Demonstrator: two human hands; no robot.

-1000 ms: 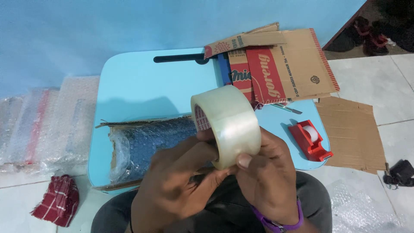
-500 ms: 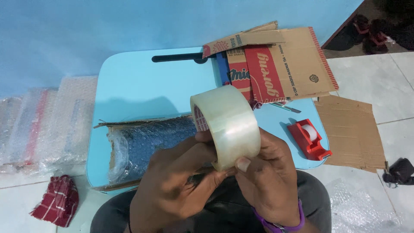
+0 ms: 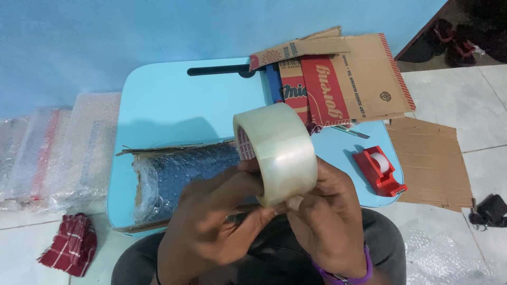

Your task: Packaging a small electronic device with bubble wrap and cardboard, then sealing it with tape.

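Both hands hold a wide roll of clear packing tape (image 3: 277, 150) upright above my lap, at the near edge of a small light-blue table (image 3: 174, 105). My left hand (image 3: 211, 227) grips the roll from below and the left. My right hand (image 3: 327, 216) holds its right side, thumb pressed on the lower rim of the roll. Just behind my left hand lies a bundle wrapped in bubble wrap (image 3: 179, 177), resting on a piece of cardboard on the table.
A flattened red-and-brown cardboard box (image 3: 343, 79) covers the table's far right corner. A red tape dispenser (image 3: 381, 170) sits at the right edge, a small knife (image 3: 351, 132) behind it. Brown cardboard (image 3: 430, 161) lies on the floor right, bubble wrap sheets (image 3: 58, 148) and a red checked cloth (image 3: 71, 245) left.
The hands and the tape roll have barely moved; the fingers shift slightly on the roll's lower rim.
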